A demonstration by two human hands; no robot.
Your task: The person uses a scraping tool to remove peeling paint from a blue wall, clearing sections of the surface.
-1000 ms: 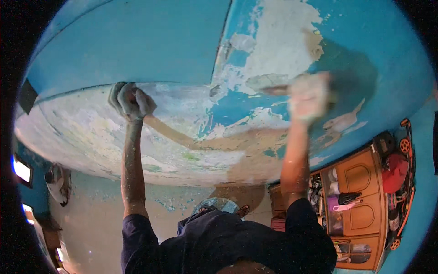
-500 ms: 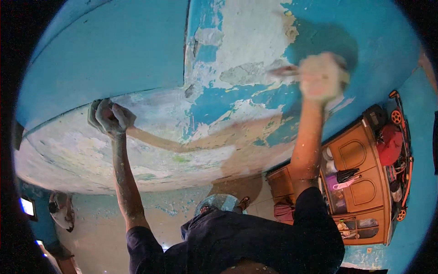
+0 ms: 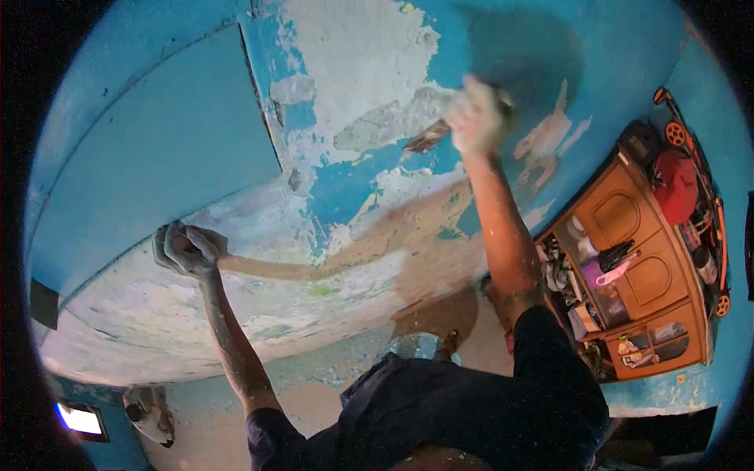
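My right hand, smeared by motion, is closed round a scraper with a flat, stained blade. The blade points left and down, beside a rough grey patch on the blue wall, whose paint is flaking off. I cannot tell whether the blade touches the wall. My left hand, coated in pale dust, is curled against the lower edge of a flat blue panel. What its fingers hold, if anything, is hidden. Below that edge spreads a whitish, scraped stretch of wall.
A brown wooden cabinet full of household items stands at the right, with a red bag and an orange-wheeled folded frame by it. Another person is at the far lower left, near a bright screen or window. Paint flakes litter the floor.
The view has tilted and shifted. My right hand has moved left with the scraper, whose blade now slants downward. My left hand stays at the panel's lower edge.
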